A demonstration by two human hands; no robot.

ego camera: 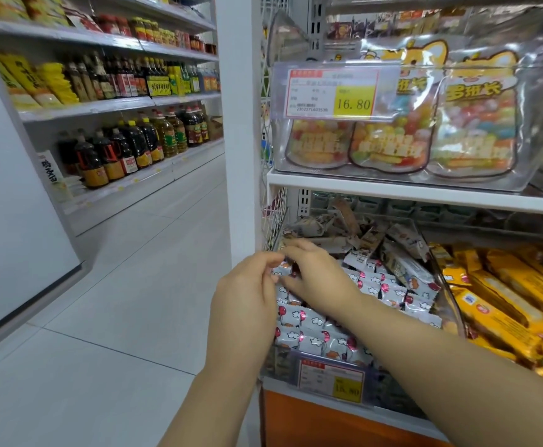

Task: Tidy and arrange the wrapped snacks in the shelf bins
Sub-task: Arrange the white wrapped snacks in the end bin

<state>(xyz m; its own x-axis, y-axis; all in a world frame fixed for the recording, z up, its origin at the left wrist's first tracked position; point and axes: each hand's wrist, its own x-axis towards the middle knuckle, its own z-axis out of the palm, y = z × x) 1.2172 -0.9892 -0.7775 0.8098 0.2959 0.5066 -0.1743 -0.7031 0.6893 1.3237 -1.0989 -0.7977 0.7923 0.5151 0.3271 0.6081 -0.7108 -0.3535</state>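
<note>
Stock: white balloon-print snack packets [312, 321] — heaped in the clear bin [450, 298], lower shelf.
Left hand [247, 285]: pinching 1 packet [283, 269] at the bin's left edge.
Right hand [318, 275]: fingers curled on that same packet.
Handling: probably light, crinkly, slippery — grip by the crimped ends.

White balloon-print wrapped snacks [312, 321] lie heaped in clear bin [457, 317].

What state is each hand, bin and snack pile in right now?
left hand: fingers curled, pinching one of the white wrapped snacks.
right hand: fingers bent on the same pile; grip hidden.
white wrapped snacks: front rows neat, back heap jumbled.
clear bin: full, on the lower shelf.
yellow snacks: stacked lengthwise in the neighbouring bin.
candy bags: upright in the upper bin.
</note>
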